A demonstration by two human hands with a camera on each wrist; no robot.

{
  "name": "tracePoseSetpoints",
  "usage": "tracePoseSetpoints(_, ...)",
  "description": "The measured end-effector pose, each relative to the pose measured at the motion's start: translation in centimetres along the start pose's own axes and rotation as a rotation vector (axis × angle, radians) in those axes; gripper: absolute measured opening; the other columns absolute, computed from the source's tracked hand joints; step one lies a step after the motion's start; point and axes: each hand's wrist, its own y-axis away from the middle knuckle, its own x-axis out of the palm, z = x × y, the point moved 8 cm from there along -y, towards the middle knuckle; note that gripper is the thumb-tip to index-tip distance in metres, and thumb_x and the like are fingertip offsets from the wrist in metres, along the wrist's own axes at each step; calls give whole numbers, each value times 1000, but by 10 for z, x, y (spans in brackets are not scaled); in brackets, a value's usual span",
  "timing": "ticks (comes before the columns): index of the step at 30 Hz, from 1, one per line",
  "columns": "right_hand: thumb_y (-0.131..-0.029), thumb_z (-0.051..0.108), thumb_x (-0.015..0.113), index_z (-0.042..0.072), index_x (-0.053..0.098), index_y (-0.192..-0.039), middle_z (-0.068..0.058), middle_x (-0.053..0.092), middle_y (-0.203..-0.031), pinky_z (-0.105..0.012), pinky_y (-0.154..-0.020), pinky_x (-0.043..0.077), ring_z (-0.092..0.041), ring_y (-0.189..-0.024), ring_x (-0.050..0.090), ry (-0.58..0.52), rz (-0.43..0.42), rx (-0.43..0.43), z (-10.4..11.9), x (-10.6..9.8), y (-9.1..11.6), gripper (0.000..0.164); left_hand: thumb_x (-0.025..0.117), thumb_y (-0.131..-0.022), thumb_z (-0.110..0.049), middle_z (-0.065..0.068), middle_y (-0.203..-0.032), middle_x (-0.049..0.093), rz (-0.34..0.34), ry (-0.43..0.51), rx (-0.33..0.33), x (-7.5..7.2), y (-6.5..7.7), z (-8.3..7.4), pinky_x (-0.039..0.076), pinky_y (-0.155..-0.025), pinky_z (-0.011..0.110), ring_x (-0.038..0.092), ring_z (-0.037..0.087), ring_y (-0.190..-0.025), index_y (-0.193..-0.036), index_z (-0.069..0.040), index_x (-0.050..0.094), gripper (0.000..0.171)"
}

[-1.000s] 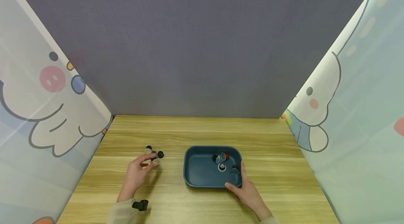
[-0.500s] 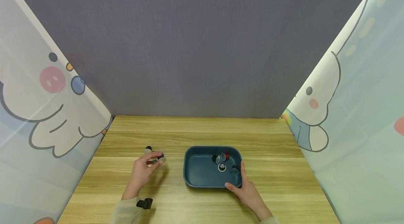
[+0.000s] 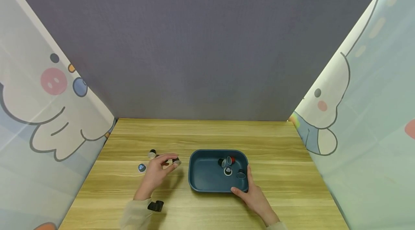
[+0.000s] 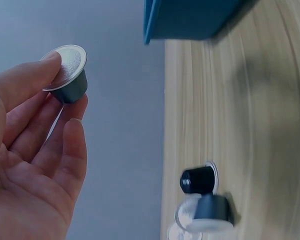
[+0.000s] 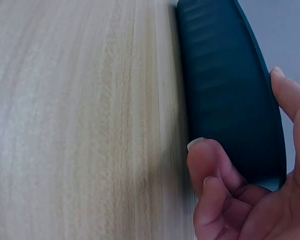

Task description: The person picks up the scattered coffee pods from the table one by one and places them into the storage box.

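Observation:
My left hand point(image 3: 155, 175) pinches a coffee capsule point(image 3: 176, 161) between thumb and fingers, left of the blue tray point(image 3: 207, 190). In the left wrist view the held capsule point(image 4: 73, 89) has a dark body, and the thumb lies on its silver foil lid. My right hand point(image 3: 256, 199) grips the tray's near right corner, thumb at the near side and fingers along the right side. Inside the tray lie several capsules, among them a red one point(image 3: 231, 160) and a dark one with its wide rim down point(image 3: 228, 171).
Left of the tray, a black-topped capsule point(image 3: 152, 153) and a blue-topped capsule point(image 3: 142, 168) stand on the wooden table point(image 3: 275, 143). More loose capsules, partly hidden by my left hand in the head view, include a black one point(image 4: 197, 180). A grey panel point(image 3: 207, 61) rises behind the table.
My left hand has moved right from the capsule group towards the tray, now carrying a capsule. The blue-topped capsule has come into sight behind it. My right hand and the tray have stayed put.

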Motion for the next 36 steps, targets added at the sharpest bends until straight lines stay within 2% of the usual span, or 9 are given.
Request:
tracePoseSetpoints(8, -88, 53, 72, 13, -8, -160, -2, 54, -54, -31, -57, 43, -17, -47, 54, -14, 11, 5, 0, 0, 0, 115, 81, -84, -11, -4, -116, 71, 81, 11, 123, 25, -12, -24, 56, -79, 37, 65, 19, -106, -112, -16, 76, 28)
tracePoseSetpoints(15, -88, 54, 71, 13, -8, -160, -1, 54, -54, -30, -57, 43, -17, -48, 53, -13, 11, 8, 0, 0, 0, 115, 78, -88, -16, -4, -123, 67, 199, 40, 118, 54, -23, -43, 54, -84, 40, 63, 18, -110, -115, -19, 74, 28)
tracePoseSetpoints(20, -88, 53, 71, 12, -8, -160, -1, 54, -54, -30, -58, 43, -17, -48, 53, -14, 9, 3, 1, 0, 1, 114, 77, -89, -19, -5, -123, 66, 252, 69, 153, 74, -33, -55, 53, -85, 46, 63, 18, -110, -117, -21, 73, 28)
tracePoseSetpoints(24, -88, 54, 71, 13, -8, -160, -2, 54, -55, -32, -59, 43, -18, -49, 53, -13, 10, 7, 0, 1, 1, 115, 75, -91, -24, -8, -122, 67, 293, 51, 186, 90, -42, -61, 53, -86, 40, 62, 14, -109, -118, -21, 73, 26)
tracePoseSetpoints(26, -87, 55, 71, 13, -7, -161, -6, 56, -59, -34, -62, 45, -20, -54, 55, -5, 4, 11, -1, 1, 0, 115, 74, -92, -25, -8, -122, 67, 314, 42, 190, 96, -47, -64, 53, -86, 37, 62, 14, -109, -118, -20, 73, 27)
tracePoseSetpoints(29, -86, 55, 72, 10, -3, -161, -20, 67, -82, -42, -71, 51, -27, -71, 64, 19, -23, -11, -1, -2, -1, 115, 73, -93, -26, -7, -123, 67, 348, 35, 185, 105, -52, -68, 52, -88, 36, 62, 14, -110, -120, -19, 73, 27)
tracePoseSetpoints(30, -86, 54, 73, 9, -2, -161, -25, 68, -93, -45, -75, 53, -29, -78, 66, 22, -30, -15, -1, -2, -1, 115, 72, -94, -26, -6, -124, 66, 360, 37, 179, 107, -54, -70, 52, -89, 37, 62, 15, -112, -120, -18, 73, 28)
tracePoseSetpoints(33, -86, 54, 73, 8, 0, -161, -29, 65, -108, -52, -82, 52, -32, -89, 66, 26, -38, -24, -1, -3, -2, 114, 71, -95, -26, -6, -125, 66, 395, 49, 164, 115, -60, -71, 51, -93, 39, 60, 15, -116, -122, -16, 72, 29)
tracePoseSetpoints(36, -86, 55, 73, 9, -1, -161, -20, 67, -97, -51, -81, 52, -28, -84, 64, 19, -26, -14, -2, -2, -2, 115, 71, -95, -25, -6, -125, 65, 419, 63, 159, 123, -64, -70, 51, -93, 39, 60, 16, -116, -122, -12, 72, 30)
